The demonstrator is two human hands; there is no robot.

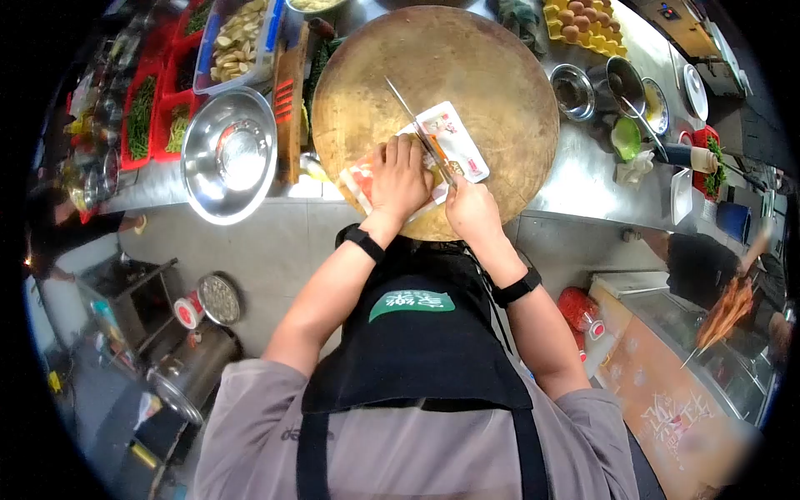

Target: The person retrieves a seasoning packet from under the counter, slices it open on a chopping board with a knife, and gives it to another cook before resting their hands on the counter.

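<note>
A flat white food package (pixel 465 152) with red and orange print lies on a round wooden chopping board (pixel 433 58). My left hand (pixel 400 179) presses down on the package's left part, fingers close together and slightly bent, holding it against the wood. In my closed right hand (pixel 472 208) is the handle of a knife (pixel 408 111), seen almost edge-on. Its blade crosses the package just right of my left fingers and points to the upper left. Whether the blade has cut through cannot be seen.
Left of the board stand a steel bowl (pixel 229 156), a plastic tub (pixel 237 50) of pale slices and red bins (pixel 142 117) of greens. Eggs (pixel 579 21) in a yellow tray, a steel pot (pixel 618 81) and a green bowl (pixel 625 137) are to the right. Other people are at both sides.
</note>
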